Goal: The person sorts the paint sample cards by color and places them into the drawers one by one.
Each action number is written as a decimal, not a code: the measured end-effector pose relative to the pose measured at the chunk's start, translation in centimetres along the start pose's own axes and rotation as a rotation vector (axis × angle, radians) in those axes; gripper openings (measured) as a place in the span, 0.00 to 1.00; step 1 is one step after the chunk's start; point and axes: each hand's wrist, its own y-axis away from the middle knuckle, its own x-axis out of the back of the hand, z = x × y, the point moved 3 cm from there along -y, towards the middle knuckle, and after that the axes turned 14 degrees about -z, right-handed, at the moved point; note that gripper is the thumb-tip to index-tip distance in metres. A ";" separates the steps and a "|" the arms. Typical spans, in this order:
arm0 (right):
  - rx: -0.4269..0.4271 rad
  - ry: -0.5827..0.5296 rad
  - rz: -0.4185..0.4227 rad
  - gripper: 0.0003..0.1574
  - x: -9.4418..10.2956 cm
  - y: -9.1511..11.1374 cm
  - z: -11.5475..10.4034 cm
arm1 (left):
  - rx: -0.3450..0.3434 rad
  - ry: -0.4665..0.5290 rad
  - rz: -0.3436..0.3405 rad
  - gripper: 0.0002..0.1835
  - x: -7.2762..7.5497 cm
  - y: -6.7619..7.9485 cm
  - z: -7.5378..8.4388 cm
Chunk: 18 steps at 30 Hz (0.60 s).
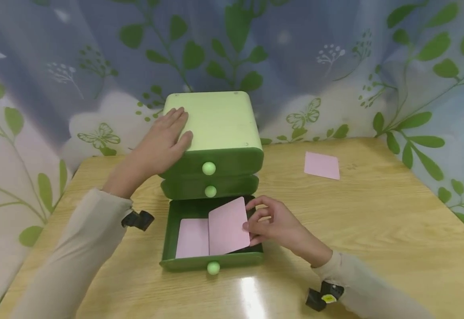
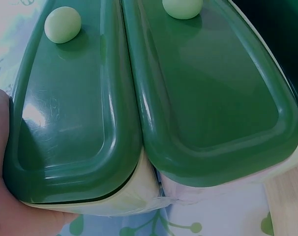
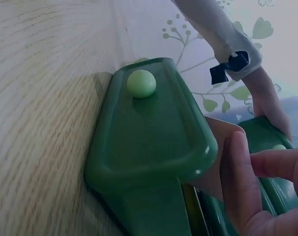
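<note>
A small green drawer cabinet (image 1: 216,119) stands on the table, its bottom drawer (image 1: 188,265) pulled out and the upper two pushed in. My left hand (image 1: 161,139) rests with straight fingers on the left part of the cabinet's top. Over the right half of the pulled-out drawer, my right hand (image 1: 273,223) pinches a pink card (image 1: 228,228) by its right edge; the card is tilted. Another pink card (image 1: 192,239) lies in the drawer's left half. In the right wrist view the pinched card (image 3: 220,147) shows between thumb and fingers, behind the drawer front.
A third pink card (image 1: 321,165) lies on the wooden table (image 1: 375,221), to the right of the cabinet. Behind the table hangs a leaf-patterned cloth (image 1: 295,66). Light green round knobs (image 1: 213,268) stick out from the drawer fronts.
</note>
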 end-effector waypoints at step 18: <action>-0.030 0.629 0.280 0.06 6.1 1.9 -1.2 | -0.004 -0.007 0.022 0.34 -0.2 -0.1 -0.2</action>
